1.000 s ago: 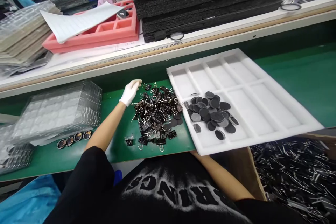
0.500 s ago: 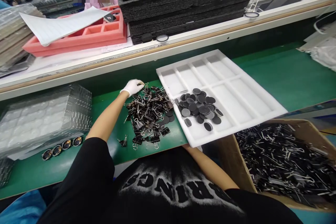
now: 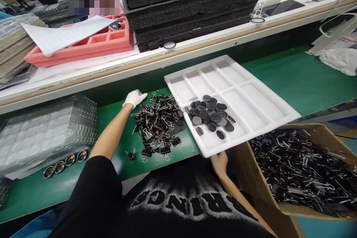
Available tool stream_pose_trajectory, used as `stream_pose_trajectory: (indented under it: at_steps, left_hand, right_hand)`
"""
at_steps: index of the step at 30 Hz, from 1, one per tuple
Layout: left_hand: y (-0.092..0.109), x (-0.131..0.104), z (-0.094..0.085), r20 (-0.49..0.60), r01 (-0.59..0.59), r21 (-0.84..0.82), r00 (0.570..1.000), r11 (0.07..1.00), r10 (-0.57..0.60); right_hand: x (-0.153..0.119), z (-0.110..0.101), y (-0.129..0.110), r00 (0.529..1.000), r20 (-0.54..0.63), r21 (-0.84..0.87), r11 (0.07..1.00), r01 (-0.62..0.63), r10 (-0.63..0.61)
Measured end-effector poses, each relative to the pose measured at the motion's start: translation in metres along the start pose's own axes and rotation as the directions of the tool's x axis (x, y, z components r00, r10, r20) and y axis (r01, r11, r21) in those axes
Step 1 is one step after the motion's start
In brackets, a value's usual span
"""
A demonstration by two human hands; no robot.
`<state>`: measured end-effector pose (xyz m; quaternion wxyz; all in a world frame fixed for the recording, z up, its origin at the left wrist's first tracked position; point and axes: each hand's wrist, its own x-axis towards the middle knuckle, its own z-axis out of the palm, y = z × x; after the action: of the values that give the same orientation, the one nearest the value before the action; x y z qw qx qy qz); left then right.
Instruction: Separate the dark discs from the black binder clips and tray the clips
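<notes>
My left hand, in a white glove, is at the back left of a heap of black binder clips on the green table. Its thumb points right along the heap's edge; the other fingers curl round something small, too hidden to name. My right hand is bare and low at the near edge of a white foam tray, its fingers partly out of sight there. Dark round discs lie piled in a near compartment of the tray. One binder clip lies apart in front of the heap.
A cardboard box full of binder clips stands at right, below the table. Stacked clear plastic trays and several round lenses are at left. Behind runs a shelf with a pink foam tray and black foam blocks; a person is beyond.
My left hand has drawn back left and slightly down from the heap's rear edge. My right hand has come out from beneath the tray's near edge and shows more.
</notes>
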<state>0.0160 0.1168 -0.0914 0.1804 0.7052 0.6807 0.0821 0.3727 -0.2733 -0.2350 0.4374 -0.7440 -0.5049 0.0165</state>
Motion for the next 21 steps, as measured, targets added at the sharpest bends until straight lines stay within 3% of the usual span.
stream_pose_trajectory:
  at_steps: [3, 6, 8, 9, 10, 12, 14, 16, 18, 21]
  left_hand:
    - [-0.004, -0.004, -0.006, 0.012, 0.000, -0.013, 1.000, 1.000, 0.000]
    - [-0.002, -0.013, -0.017, -0.016, -0.030, -0.050, 0.999, 0.998, 0.029]
    - [0.004, -0.024, -0.029, -0.052, -0.064, -0.082, 0.997, 0.995, 0.060]
    - [0.009, -0.030, -0.037, -0.066, -0.094, -0.101, 0.994, 0.990, 0.088]
    - [0.015, -0.039, -0.045, -0.066, -0.136, -0.118, 0.990, 0.984, 0.129]
    - [0.029, -0.058, -0.059, -0.002, -0.267, -0.139, 0.963, 0.954, 0.269]
    - [0.043, -0.080, -0.068, 0.085, -0.456, -0.136, 0.879, 0.880, 0.469]
    - [0.054, -0.099, -0.068, 0.109, -0.623, -0.105, 0.768, 0.775, 0.631]
    - [0.060, -0.113, -0.061, 0.078, -0.708, -0.053, 0.700, 0.704, 0.710]
    - [0.064, -0.122, -0.049, 0.122, -0.725, -0.023, 0.681, 0.688, 0.722]
  right_hand:
    - [-0.007, -0.051, 0.018, 0.959, -0.256, -0.026, 0.991, -0.132, 0.121]
    - [0.006, -0.094, 0.002, 0.868, -0.477, -0.007, 0.987, -0.163, 0.140]
    - [0.027, -0.103, -0.033, 0.839, -0.544, 0.046, 0.999, 0.008, 0.019]
    - [0.039, -0.099, -0.055, 0.839, -0.532, 0.074, 0.981, 0.181, -0.115]
    - [0.052, -0.091, -0.079, 0.852, -0.459, 0.096, 0.940, 0.328, -0.251]
    - [0.074, -0.065, -0.124, 0.869, -0.192, 0.125, 0.867, 0.482, -0.456]
    - [0.089, -0.031, -0.160, 0.833, 0.065, 0.076, 0.835, 0.545, -0.549]
    - [0.094, 0.001, -0.181, 0.793, 0.262, -0.006, 0.821, 0.571, -0.549]
    - [0.096, 0.022, -0.188, 0.777, 0.360, -0.088, 0.810, 0.580, -0.517]
    - [0.096, 0.025, -0.184, 0.819, 0.344, -0.174, 0.826, 0.536, -0.459]
